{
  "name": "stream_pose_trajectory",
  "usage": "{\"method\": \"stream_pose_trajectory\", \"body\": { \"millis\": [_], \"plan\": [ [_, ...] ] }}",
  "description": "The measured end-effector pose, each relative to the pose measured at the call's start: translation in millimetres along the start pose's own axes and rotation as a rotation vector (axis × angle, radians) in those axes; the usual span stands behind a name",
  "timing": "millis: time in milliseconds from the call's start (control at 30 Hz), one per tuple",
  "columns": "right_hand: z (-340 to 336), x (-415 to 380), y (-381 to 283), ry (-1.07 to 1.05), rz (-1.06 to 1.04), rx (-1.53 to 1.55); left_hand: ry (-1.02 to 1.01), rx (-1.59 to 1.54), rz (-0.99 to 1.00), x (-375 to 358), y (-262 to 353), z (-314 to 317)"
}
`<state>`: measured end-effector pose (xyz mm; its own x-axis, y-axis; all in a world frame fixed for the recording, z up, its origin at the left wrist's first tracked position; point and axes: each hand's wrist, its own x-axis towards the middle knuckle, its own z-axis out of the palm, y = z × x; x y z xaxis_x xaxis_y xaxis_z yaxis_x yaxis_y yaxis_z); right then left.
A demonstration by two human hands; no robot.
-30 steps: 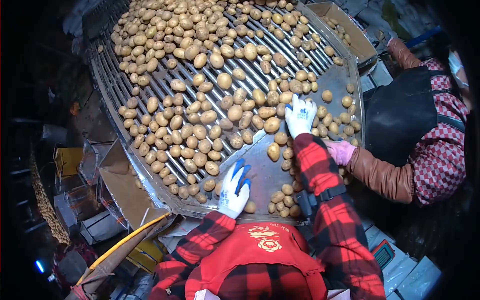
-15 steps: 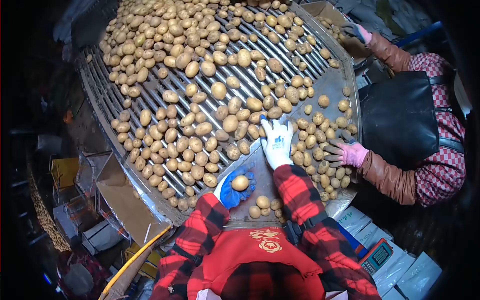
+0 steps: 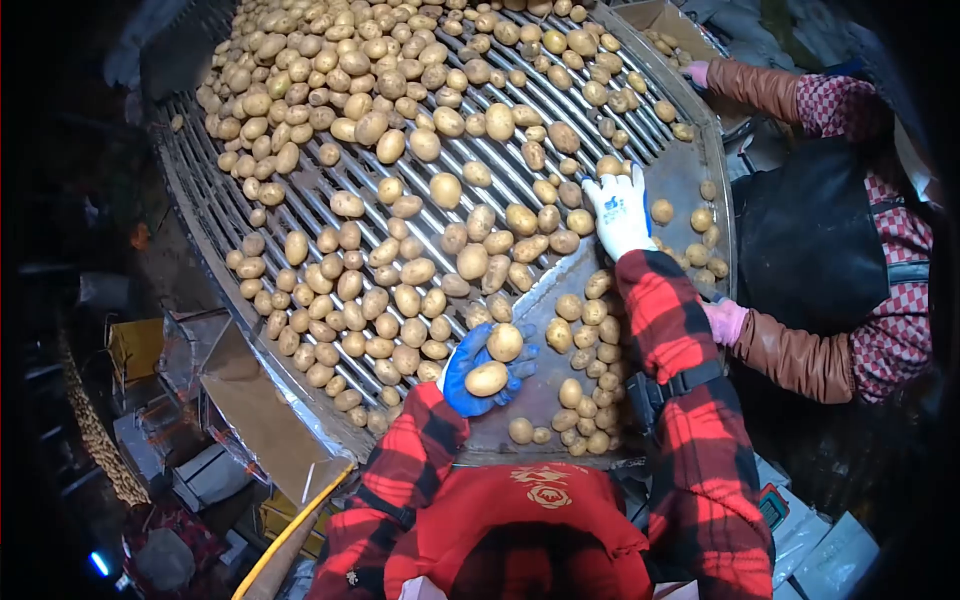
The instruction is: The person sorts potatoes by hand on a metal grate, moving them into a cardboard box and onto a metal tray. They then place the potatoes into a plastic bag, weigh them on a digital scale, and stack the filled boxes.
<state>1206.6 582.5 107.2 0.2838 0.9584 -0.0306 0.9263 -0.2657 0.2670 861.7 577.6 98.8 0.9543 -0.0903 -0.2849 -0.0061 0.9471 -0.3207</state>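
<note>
My left hand (image 3: 478,372) lies palm up at the near edge of the roller grid (image 3: 240,215), fingers cupped around a potato (image 3: 487,379); a second potato (image 3: 505,342) now rests against the fingertips, where half a second ago the palm carried only one. My right hand (image 3: 619,211) has moved away from me and to the right: it was beside the near cluster and now lies flat, fingers spread, on potatoes at the grid's far-right edge. I cannot tell whether it grips any. Loose potatoes (image 3: 582,400) lie on the metal plate (image 3: 545,300) between my arms. A co-worker's pink glove (image 3: 724,322), earlier on the potatoes, is drawn back behind my sleeve.
</note>
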Motion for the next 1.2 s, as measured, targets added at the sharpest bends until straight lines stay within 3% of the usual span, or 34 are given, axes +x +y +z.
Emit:
{"method": "stream_pose_trajectory", "body": {
  "millis": [67,133,200,267,333,367,500,533,600,667,733,767,833,867,933,967,1100,1133,1167,1200],
  "plan": [
    [-23,-13,1,0.120,0.060,0.261,0.133,0.035,0.121,-1,-1,29],
    [-25,-36,-9,0.174,0.244,0.619,0.019,-0.134,0.111,8,5,22],
    [-62,-70,-29,-0.053,0.209,1.026,-0.214,-0.035,0.194,18,9,16],
    [-79,-103,-57,-0.142,-0.052,1.294,-0.335,0.062,0.177,22,15,15],
    [-83,-98,-76,-0.024,-0.119,0.971,-0.112,0.422,0.312,14,20,1],
    [-75,-78,-81,0.086,-0.138,0.800,-0.051,0.330,0.231,9,21,9],
    [-41,-45,-111,0.061,-0.266,0.034,0.030,0.148,0.255,-14,18,13],
    [-41,-42,-111,0.069,-0.270,0.038,0.034,0.117,0.270,-19,17,14],
    [-39,-41,-102,-0.109,-0.280,0.232,0.039,0.088,0.305,-24,16,16],
    [-56,-42,-95,0.013,-0.220,0.557,0.034,0.082,0.338,-28,19,16],
    [-73,-22,-104,0.228,-0.178,0.670,0.012,0.096,0.369,-31,22,12],
    [-99,-4,-113,0.232,-0.177,0.781,-0.002,0.101,0.377,-32,22,10],
    [-77,37,-147,0.358,-0.198,0.771,-0.012,0.087,0.394,-34,22,9],
    [-68,55,-166,0.291,-0.197,0.700,-0.009,0.048,0.413,-37,21,9],
    [-64,85,-200,-0.050,-0.151,0.469,0.061,-0.044,0.486,-43,16,22],
    [-65,92,-209,-0.057,-0.115,0.456,0.308,0.038,0.572,-45,8,34],
    [-68,88,-186,-0.075,-0.197,0.550,0.121,0.116,0.415,-62,1,19],
    [-62,78,-178,0.103,-0.178,0.586,0.095,0.145,0.367,-67,-6,17],
    [-59,64,-166,0.206,-0.208,0.757,0.075,0.168,0.320,-74,-14,16],
    [-70,44,-155,0.160,-0.144,0.956,0.059,0.183,0.277,-81,-24,14]
  ]
}}
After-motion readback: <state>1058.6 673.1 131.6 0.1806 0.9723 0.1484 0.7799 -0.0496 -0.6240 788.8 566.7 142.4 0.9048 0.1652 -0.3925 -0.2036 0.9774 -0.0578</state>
